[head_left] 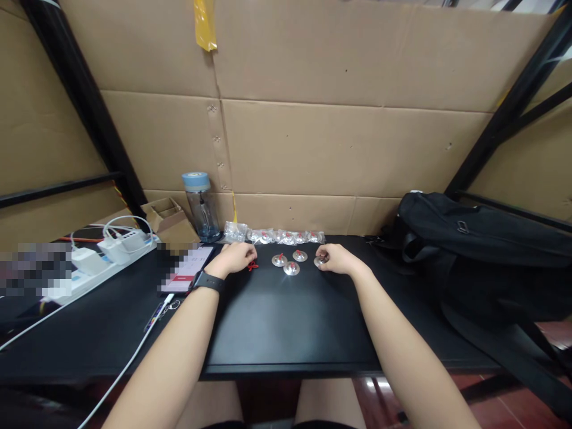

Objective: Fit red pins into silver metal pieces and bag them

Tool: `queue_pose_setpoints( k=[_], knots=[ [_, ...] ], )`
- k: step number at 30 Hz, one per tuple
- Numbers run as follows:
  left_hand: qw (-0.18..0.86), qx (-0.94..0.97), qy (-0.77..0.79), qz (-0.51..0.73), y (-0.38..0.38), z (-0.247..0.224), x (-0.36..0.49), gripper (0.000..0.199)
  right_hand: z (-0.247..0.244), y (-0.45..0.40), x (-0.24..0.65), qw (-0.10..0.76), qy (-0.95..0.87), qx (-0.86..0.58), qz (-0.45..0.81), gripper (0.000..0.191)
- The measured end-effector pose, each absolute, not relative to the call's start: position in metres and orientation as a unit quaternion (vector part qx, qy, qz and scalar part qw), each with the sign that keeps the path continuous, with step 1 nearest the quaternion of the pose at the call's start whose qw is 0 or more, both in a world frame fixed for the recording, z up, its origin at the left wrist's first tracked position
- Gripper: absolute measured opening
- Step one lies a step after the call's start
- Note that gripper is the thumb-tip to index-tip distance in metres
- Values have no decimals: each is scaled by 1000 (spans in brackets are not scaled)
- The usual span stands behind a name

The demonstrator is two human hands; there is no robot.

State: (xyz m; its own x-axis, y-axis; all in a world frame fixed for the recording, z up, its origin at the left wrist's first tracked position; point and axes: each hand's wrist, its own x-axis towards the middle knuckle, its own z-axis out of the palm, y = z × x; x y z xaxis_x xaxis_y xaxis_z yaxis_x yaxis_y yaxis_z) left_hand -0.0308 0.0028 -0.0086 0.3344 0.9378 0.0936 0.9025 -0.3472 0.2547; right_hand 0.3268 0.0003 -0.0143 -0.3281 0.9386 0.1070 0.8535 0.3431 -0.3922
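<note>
My left hand (239,257) rests low over the table with its fingers curled together at a red cord (252,266). On the other side, my right hand (337,260) pinches the edge of a small silvery finger cymbal (319,261), which my fingers partly cover. Between my hands lie three more finger cymbals, domed side up with red cord at their tops: one on the left (279,260), one at the back (300,255) and one in front (292,269).
Clear plastic packets (288,238) line the table's back edge. To the left are a blue-lidded bottle (201,205), an opened cardboard box (172,220), a phone or tablet (187,269), a power strip (107,262) and a white cable (134,353). A black backpack (482,256) occupies the right side.
</note>
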Motion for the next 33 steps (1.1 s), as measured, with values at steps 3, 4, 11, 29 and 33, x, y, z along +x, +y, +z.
queue_pose_setpoints(
  k=[3,4,11,29,33],
  knots=[
    [76,819,557,112,5,-14,-28,21,-13,0,329,136,-806,-565,114,31],
    [66,813,566,119,5,-16,-29,23,-13,0,329,129,-807,-566,106,31],
    [-102,696,670,236,10,-27,-42,46,-12,-5,307,233,-853,-460,82,27],
    [-125,789,501,333,-20,-6,37,21,-35,0,275,222,-866,-443,69,34],
    [-107,848,441,273,-33,-13,62,17,-28,-1,272,214,-854,-471,55,32]
  ],
)
